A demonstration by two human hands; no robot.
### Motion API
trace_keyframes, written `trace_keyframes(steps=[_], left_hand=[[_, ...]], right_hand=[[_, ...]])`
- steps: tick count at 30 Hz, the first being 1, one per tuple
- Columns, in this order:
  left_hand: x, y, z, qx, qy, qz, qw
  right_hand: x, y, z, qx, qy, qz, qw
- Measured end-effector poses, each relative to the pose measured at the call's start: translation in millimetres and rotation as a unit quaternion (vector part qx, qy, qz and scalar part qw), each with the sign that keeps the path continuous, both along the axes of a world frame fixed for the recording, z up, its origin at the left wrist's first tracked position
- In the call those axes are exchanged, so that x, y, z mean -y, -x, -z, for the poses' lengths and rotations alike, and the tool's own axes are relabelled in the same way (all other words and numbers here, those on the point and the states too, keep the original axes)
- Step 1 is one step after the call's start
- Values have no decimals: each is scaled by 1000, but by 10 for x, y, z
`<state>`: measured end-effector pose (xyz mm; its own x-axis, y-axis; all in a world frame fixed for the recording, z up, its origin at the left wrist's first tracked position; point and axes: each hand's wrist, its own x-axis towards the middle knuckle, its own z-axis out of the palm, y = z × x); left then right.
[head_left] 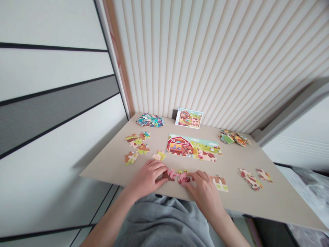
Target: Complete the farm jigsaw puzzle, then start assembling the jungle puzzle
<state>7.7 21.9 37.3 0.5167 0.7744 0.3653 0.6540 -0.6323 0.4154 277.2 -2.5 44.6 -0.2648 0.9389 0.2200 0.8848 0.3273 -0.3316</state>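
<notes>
Chief hazard, as judged: the joined strip of cow-patterned jigsaw pieces (177, 176), lying close to the near edge of the beige board (279, 202), liable to slip over that edge or to part under uneven pressure from either side. Secondary hazard: a stray wrist across the assembled barn section (191, 147), with loosened joins as the likely result. Left hand (147, 178): fingers together and lightly curled, fingertips against the strip's left end. Right hand (203, 192): fingers together, bearing on the strip's right end. No clear pinch in either hand; any grip on single pieces hidden by the fingers. Counts: two hands; one strip between them; one barn section mid-board; one picture card (189, 118) propped at the back; two heaps of loose pieces, back left (149, 120) and back right (233, 138); about four small clusters (136, 141) left of centre; one fence piece (220, 183) just beyond the right hand; two cow-patterned clusters (250, 179) farther right. Pieces within the heaps too overlapped for counting.
</notes>
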Motion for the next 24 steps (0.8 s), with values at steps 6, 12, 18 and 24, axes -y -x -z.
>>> trace_keyframes(steps=[6,12,18,24], left_hand=[[-2,-4,0,3,-3,3,1000],[-7,11,25,8,-9,2,1000],[-4,6,15,2,-2,-1,1000],[-5,-5,11,7,-13,0,1000]], right_hand=[[-159,-86,51,-26,3,-119,993],[-208,2,101,-62,31,-99,993],[-214,73,71,-68,41,-92,993],[-190,119,27,-78,28,-100,992]])
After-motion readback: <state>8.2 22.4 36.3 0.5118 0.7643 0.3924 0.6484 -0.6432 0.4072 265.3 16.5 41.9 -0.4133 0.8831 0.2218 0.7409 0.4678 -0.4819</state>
